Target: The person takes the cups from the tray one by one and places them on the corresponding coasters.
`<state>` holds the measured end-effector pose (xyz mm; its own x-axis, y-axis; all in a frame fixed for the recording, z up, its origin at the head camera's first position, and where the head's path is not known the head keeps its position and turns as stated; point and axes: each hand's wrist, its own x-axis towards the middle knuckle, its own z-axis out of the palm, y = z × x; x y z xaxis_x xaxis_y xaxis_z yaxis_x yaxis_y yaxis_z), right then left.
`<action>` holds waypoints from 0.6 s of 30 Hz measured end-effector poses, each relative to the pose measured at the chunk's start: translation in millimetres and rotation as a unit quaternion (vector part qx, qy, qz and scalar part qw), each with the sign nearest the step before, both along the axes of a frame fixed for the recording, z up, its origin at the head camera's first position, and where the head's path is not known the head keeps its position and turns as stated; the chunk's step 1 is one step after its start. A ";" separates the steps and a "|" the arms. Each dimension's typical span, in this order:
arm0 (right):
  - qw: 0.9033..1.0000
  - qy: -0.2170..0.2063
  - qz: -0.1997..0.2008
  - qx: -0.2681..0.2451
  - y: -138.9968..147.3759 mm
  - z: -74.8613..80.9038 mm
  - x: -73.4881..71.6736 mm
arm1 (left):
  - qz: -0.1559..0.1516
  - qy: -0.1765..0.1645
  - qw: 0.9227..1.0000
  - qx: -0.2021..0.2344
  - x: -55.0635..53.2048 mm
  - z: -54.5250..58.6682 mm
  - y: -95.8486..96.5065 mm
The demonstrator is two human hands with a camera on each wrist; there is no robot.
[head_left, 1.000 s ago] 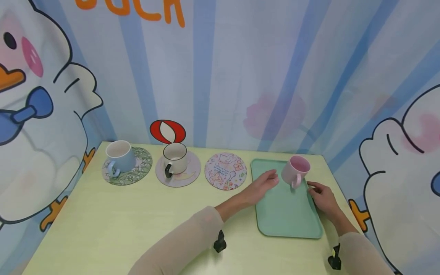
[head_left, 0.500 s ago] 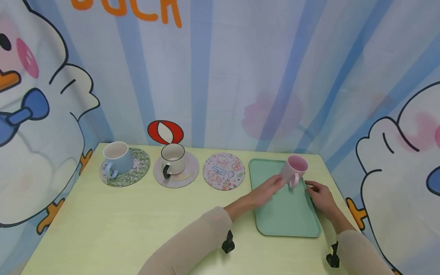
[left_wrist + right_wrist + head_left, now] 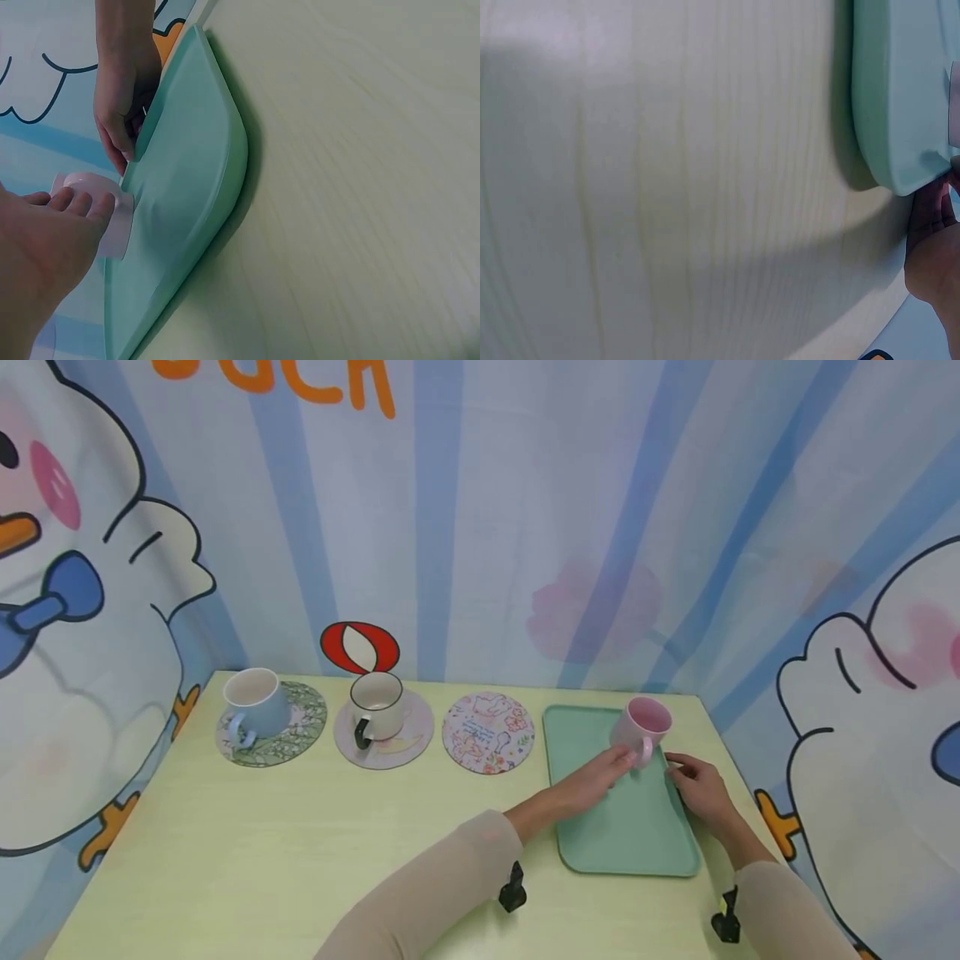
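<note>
A pink mug [image 3: 647,723] stands upright toward the back right of a green tray [image 3: 626,835], its handle facing the front. My left hand [image 3: 591,783] reaches over the tray to the mug's lower left side. Its fingers are fairly straight and overlap the mug in the left wrist view; whether they touch it is hard to tell. At the tray's right edge, my right hand [image 3: 703,789] pinches the rim, thumb above and fingers below, partly cut off in the right wrist view.
Left of the tray lies a flowered round coaster [image 3: 488,732]. A white mug [image 3: 377,706] with a black handle stands on a pale coaster [image 3: 420,739]. Further left, a blue mug [image 3: 258,703] sits on a green patterned coaster [image 3: 307,724]. A printed curtain [image 3: 480,527] hangs behind the table.
My left hand has moved right, from the tray's left part to the pink mug. The right hand stays at the tray's edge; the mug and tray have not visibly shifted.
</note>
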<state>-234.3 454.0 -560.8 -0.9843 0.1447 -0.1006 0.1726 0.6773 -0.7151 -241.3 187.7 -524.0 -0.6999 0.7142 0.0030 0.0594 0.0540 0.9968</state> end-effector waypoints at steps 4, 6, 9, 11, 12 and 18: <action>1.000 -0.005 -0.003 -0.006 2.9 -0.8 -2.6 | -0.001 -0.001 1.000 0.008 -0.2 -0.6 7.4; 1.000 -0.006 -0.004 -0.004 3.7 -1.9 -3.6 | -0.005 -0.004 1.000 0.009 0.1 -1.1 9.5; 1.000 -0.003 -0.008 -0.003 4.2 -2.9 -3.5 | -0.007 -0.012 1.000 0.008 1.3 -0.9 11.1; 1.000 -0.002 -0.006 -0.003 4.2 -2.7 -2.7 | -0.004 -0.023 1.000 0.011 1.7 -0.8 11.5; 1.000 -0.003 -0.006 -0.005 4.0 -2.5 -2.4 | -0.003 -0.030 0.999 0.014 1.5 -1.1 11.9; 1.000 -0.004 -0.002 -0.004 2.6 -0.5 -2.1 | 0.007 -0.055 0.998 0.035 -2.2 -5.6 16.5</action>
<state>-236.4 456.6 -561.3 -0.9828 0.1487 -0.1096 0.1817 0.6708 -0.7190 -243.5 204.2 -529.6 -0.7088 0.7050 -0.0249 -0.0510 -0.0159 0.9986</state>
